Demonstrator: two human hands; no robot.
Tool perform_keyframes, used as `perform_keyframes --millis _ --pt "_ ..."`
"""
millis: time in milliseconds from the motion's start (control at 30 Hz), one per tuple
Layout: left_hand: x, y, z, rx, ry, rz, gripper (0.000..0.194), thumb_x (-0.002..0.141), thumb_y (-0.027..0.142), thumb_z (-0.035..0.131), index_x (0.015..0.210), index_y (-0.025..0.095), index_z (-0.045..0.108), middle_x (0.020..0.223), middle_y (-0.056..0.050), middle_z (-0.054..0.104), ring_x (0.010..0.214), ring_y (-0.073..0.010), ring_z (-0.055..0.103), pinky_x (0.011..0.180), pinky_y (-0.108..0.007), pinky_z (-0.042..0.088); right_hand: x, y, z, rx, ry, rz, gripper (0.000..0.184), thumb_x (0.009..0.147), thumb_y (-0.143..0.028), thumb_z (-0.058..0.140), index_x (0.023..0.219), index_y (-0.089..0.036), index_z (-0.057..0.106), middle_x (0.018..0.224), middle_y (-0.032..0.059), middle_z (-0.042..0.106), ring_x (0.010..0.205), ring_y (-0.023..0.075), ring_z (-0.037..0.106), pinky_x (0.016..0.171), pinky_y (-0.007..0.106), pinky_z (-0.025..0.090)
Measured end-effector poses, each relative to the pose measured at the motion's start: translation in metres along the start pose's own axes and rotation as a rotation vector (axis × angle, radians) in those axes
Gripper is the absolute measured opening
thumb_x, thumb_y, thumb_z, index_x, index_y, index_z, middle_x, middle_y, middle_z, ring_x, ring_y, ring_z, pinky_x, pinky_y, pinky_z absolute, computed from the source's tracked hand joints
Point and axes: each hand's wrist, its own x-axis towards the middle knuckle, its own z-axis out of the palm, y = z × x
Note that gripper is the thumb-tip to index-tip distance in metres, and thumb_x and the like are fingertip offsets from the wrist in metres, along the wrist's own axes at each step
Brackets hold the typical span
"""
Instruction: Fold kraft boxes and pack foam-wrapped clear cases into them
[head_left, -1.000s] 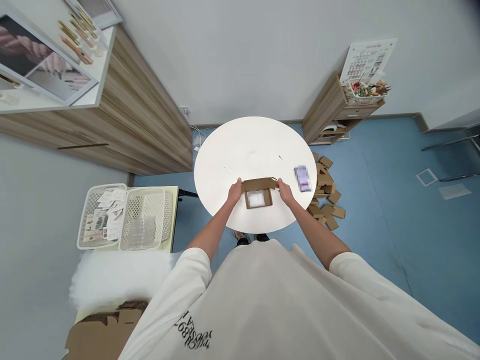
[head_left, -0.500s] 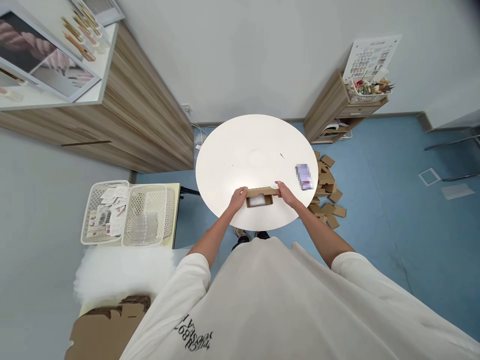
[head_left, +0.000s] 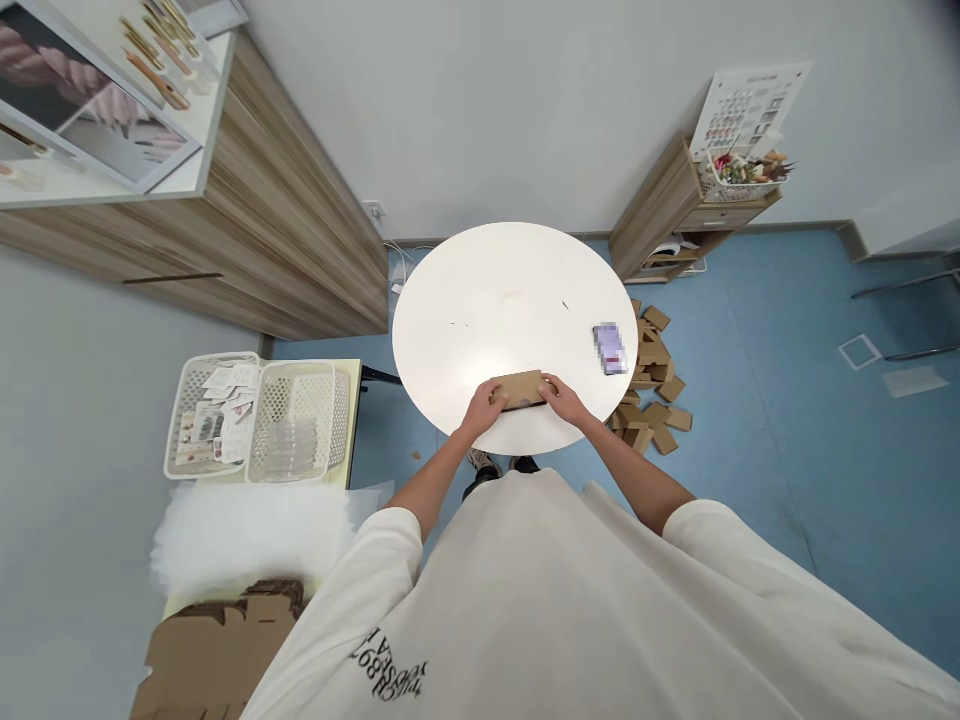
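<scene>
Lid-closing step, I'd judge: small box [head_left: 519, 388] at near edge of round table [head_left: 510, 300], a hand at each end.

L to R: flat cardboard [head_left: 217, 650], white wrap [head_left: 247, 532] & white baskets [head_left: 341, 412] off to the side, well apart from table. L hand [head_left: 486, 408] grasps box's L end, thumb at front. Box betwn hands, lid down or nearly; front edge too small to tell if fully tucked. R hand [head_left: 562, 400] grips R end, fingers bent round it. Purple item [head_left: 610, 348], pixelated, farther R on table; box pile [head_left: 654, 350] on floor beyond. Next move prob. calls for firm, even press on lid & front flap, both ends steady so box doesn't skew.
</scene>
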Motion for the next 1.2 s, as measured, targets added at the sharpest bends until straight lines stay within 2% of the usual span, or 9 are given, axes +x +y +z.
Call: perform_keyframes --millis 100,267,367,500,667,900,967,1067,1200 --pt "-0.006 -0.012 0.009 0.138 -0.026 0.049 0.044 0.098 0.041 0.050 0.137 0.023 0.056 0.158 -0.012 0.039 0.144 -0.0272 0.040 0.112 -0.040 0.043 -0.004 0.017 0.008 -0.101 0.017 -0.046 0.058 0.095 -0.050 0.053 0.148 -0.028 0.050 0.149 0.0100 0.049 0.129 0.0262 0.052 0.106 0.041 0.047" --pt "-0.026 -0.034 0.031 0.418 -0.021 0.026 0.053 0.094 0.026 0.049 0.146 0.024 0.048 0.159 -0.015 0.037 0.150 -0.0337 0.029 0.120 -0.055 0.026 -0.021 0.043 0.024 -0.437 -0.021 -0.102 0.057 0.096 -0.040 0.049 0.152 -0.029 0.047 0.157 0.0105 0.041 0.141 0.0333 0.039 0.112 0.050 0.037" --pt "-0.036 -0.040 0.042 0.519 -0.035 0.014 0.064 0.092 0.022 0.050 0.154 0.027 0.038 0.156 -0.016 0.041 0.151 -0.0335 0.027 0.121 -0.058 0.017 -0.028 0.046 0.031 -0.555 -0.050 -0.145 0.061 0.097 -0.034 0.044 0.157 -0.026 0.039 0.158 0.0117 0.040 0.143 0.0345 0.037 0.113 0.052 0.033" --pt "-0.040 -0.038 0.047 0.557 -0.047 0.028 0.071 0.089 0.020 0.050 0.158 0.024 0.032 0.152 -0.018 0.043 0.150 -0.0349 0.027 0.121 -0.059 0.012 -0.028 0.040 0.035 -0.596 -0.072 -0.169 0.064 0.096 -0.032 0.042 0.159 -0.021 0.035 0.153 0.0136 0.048 0.140 0.0341 0.040 0.113 0.050 0.031" --pt "-0.036 -0.028 0.037 0.535 -0.029 0.005 0.077 0.088 0.030 0.054 0.160 0.027 0.027 0.144 -0.017 0.048 0.142 -0.0351 0.036 0.120 -0.059 0.012 -0.026 0.023 0.032 -0.531 -0.039 -0.135 0.061 0.097 -0.039 0.045 0.156 -0.025 0.039 0.143 0.0132 0.057 0.135 0.0337 0.044 0.112 0.050 0.030" --pt "-0.025 -0.003 0.012 0.419 0.094 0.000 0.091 0.082 0.035 0.063 0.161 0.027 0.018 0.139 -0.016 0.054 0.136 -0.0351 0.043 0.120 -0.055 0.013 -0.014 -0.012 0.010 -0.346 0.082 -0.131 0.058 0.100 -0.055 0.038 0.151 -0.028 0.044 0.121 0.0078 0.068 0.117 0.0285 0.056 0.109 0.048 0.033" --pt "-0.018 0.002 0.007 0.390 0.117 -0.018 0.088 0.083 0.035 0.063 0.159 0.027 0.021 0.135 -0.015 0.056 0.134 -0.0338 0.047 0.119 -0.053 0.016 -0.010 -0.020 0.006 -0.310 0.100 -0.132 0.059 0.100 -0.057 0.038 0.150 -0.027 0.045 0.125 0.0080 0.067 0.119 0.0284 0.056 0.112 0.050 0.030" --pt "-0.003 0.004 0.002 0.343 0.141 -0.049 0.073 0.087 0.034 0.059 0.154 0.025 0.032 0.134 -0.015 0.057 0.131 -0.0329 0.051 0.116 -0.051 0.025 -0.003 -0.027 0.002 -0.240 0.092 -0.128 0.060 0.098 -0.057 0.043 0.150 -0.026 0.047 0.141 0.0092 0.059 0.129 0.0286 0.051 0.116 0.048 0.029" --pt "0.020 0.003 -0.003 0.259 0.185 -0.076 0.056 0.094 0.034 0.050 0.148 0.022 0.042 0.137 -0.016 0.056 0.130 -0.0321 0.053 0.109 -0.046 0.036 0.011 -0.030 0.000 -0.127 0.038 -0.123 0.064 0.094 -0.050 0.053 0.152 -0.024 0.044 0.154 0.0102 0.047 0.138 0.0275 0.045 0.115 0.043 0.037"
